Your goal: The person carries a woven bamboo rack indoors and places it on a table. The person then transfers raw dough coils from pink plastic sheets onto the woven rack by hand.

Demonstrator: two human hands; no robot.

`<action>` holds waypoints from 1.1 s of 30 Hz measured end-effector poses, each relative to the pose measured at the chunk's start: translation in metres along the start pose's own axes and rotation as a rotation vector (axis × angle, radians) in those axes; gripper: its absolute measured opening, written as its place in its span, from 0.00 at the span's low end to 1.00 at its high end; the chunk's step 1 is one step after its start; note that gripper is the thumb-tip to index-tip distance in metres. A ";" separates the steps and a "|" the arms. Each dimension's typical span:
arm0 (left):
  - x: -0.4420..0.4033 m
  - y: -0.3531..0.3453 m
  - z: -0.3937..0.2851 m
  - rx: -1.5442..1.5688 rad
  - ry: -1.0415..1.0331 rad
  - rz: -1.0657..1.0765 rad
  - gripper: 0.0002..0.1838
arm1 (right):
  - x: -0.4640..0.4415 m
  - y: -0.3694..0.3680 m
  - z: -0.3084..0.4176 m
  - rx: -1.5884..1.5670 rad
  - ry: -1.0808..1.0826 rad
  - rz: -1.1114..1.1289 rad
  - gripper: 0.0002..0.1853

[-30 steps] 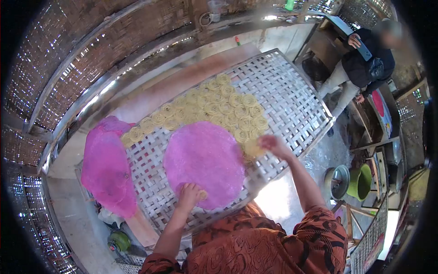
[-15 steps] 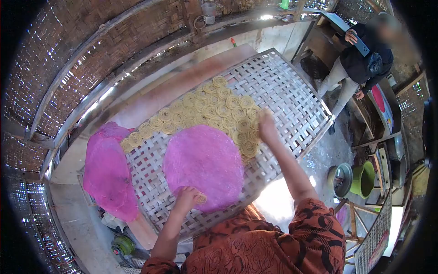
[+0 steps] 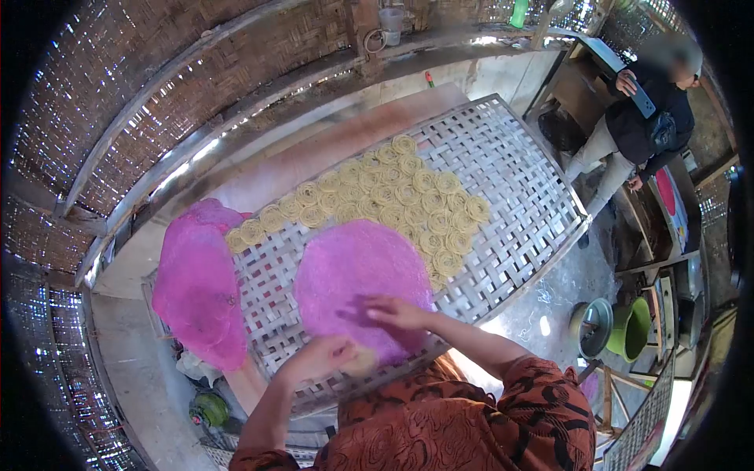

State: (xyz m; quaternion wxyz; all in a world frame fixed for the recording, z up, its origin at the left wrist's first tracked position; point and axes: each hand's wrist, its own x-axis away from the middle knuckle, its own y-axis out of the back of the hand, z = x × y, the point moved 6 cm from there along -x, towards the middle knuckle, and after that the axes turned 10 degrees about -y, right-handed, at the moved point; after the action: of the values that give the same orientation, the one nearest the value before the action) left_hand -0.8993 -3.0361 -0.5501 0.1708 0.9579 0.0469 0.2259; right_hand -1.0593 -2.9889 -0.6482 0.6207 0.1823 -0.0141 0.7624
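Note:
A round pink sheet lies on the woven bamboo tray. Thin yellow noodle-like coils sit in rows behind and to the right of it. Over the sheet's near-left edge is my left hand, blurred, with a blurred yellowish coil at its fingers. My right hand hovers over the sheet's near right part, its fingers apart and nothing held, casting a shadow on the pink surface.
Bunched pink cloth covers the tray's left end. A person holding a phone stands at the back right. A metal basin and a green bucket are on the right, a green round object at lower left.
My right hand has come back from the right edge of the coils to above the pink sheet. A coil now lies at that edge. My left hand has shifted, its coil blurred.

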 end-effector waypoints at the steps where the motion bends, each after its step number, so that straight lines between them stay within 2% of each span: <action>1: -0.019 0.003 0.011 0.195 -0.066 -0.135 0.10 | 0.001 0.010 0.012 0.004 0.003 0.002 0.26; 2: -0.043 0.005 0.032 0.392 -0.131 -0.264 0.11 | 0.004 0.016 0.014 -0.431 -0.109 0.114 0.24; 3: -0.066 0.012 0.042 0.460 -0.132 -0.327 0.13 | 0.007 0.022 0.014 -0.867 -0.221 0.221 0.21; 5: -0.109 0.028 0.057 0.522 -0.151 -0.378 0.15 | 0.002 0.071 0.002 -0.532 -0.149 -0.159 0.14; 7: -0.132 0.051 0.064 0.354 -0.315 -0.658 0.24 | 0.004 0.139 -0.026 -0.379 -0.166 -0.459 0.09; 9: -0.132 0.089 0.085 -0.274 -0.065 -0.772 0.34 | 0.016 0.216 -0.043 -0.180 -0.145 -0.756 0.07; 10: -0.132 0.103 0.125 -0.412 0.041 -0.859 0.38 | 0.020 0.255 -0.071 -0.035 -0.146 -0.891 0.09; 11: -0.128 0.109 0.161 -0.550 0.150 -0.942 0.41 | 0.027 0.288 -0.077 0.151 -0.296 -0.970 0.11; 12: -0.124 0.111 0.166 -0.556 0.145 -0.939 0.41 | 0.035 0.313 -0.085 0.176 -0.264 -1.105 0.12; 13: -0.119 0.112 0.172 -0.596 0.277 -0.899 0.38 | 0.034 0.341 -0.116 0.165 -0.244 -1.164 0.12; 14: -0.117 0.112 0.176 -0.633 0.409 -0.857 0.35 | 0.031 0.360 -0.136 0.085 -0.191 -1.184 0.13; 15: -0.119 0.110 0.175 -0.636 0.408 -0.851 0.35 | 0.031 0.367 -0.142 -0.167 -0.153 -1.170 0.13; 16: -0.118 0.109 0.172 -0.651 0.405 -0.899 0.30 | 0.029 0.372 -0.149 -0.418 -0.113 -1.145 0.13; 20: -0.114 0.112 0.149 -0.614 0.329 -0.936 0.16 | 0.022 0.376 -0.183 -0.465 -0.238 -1.093 0.13; 21: -0.111 0.116 0.154 -0.615 0.331 -0.939 0.16 | 0.026 0.375 -0.174 -0.042 -0.392 -1.131 0.12; 22: -0.106 0.122 0.166 -0.444 0.280 -0.935 0.12 | 0.028 0.373 -0.158 0.386 -0.532 -1.135 0.11; 23: -0.103 0.124 0.177 -0.270 0.227 -0.926 0.09 | 0.030 0.371 -0.150 0.337 -0.561 -1.129 0.11; 24: -0.091 0.128 0.166 -0.267 0.228 -0.931 0.09 | 0.028 0.373 -0.157 0.341 -0.558 -1.127 0.11; 26: -0.046 0.148 0.117 -0.271 0.093 -1.193 0.06 | 0.025 0.375 -0.176 0.640 -0.530 -1.054 0.14; 27: -0.017 0.160 0.165 0.035 -0.201 -1.428 0.07 | 0.030 0.375 -0.174 0.644 -0.525 -1.056 0.14; 29: 0.055 0.190 0.214 0.110 -0.229 -1.601 0.10 | 0.040 0.367 -0.167 0.805 -0.585 -1.121 0.14; 30: 0.092 0.202 0.203 -0.134 0.049 -1.548 0.11 | 0.044 0.360 -0.158 0.805 -0.576 -1.126 0.14; 32: 0.161 0.209 0.221 -0.395 0.104 -1.679 0.12 | 0.058 0.335 -0.136 0.752 -0.593 -1.137 0.16; 33: 0.190 0.208 0.238 -0.405 0.111 -1.688 0.12 | 0.067 0.314 -0.127 0.744 -0.524 -1.184 0.16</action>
State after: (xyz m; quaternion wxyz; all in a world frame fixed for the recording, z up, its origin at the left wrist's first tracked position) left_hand -0.6207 -3.2723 -0.5979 0.4459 0.5419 0.7086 0.0742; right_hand -1.4018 -2.9659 -0.6828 0.8011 0.5332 0.1980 0.1865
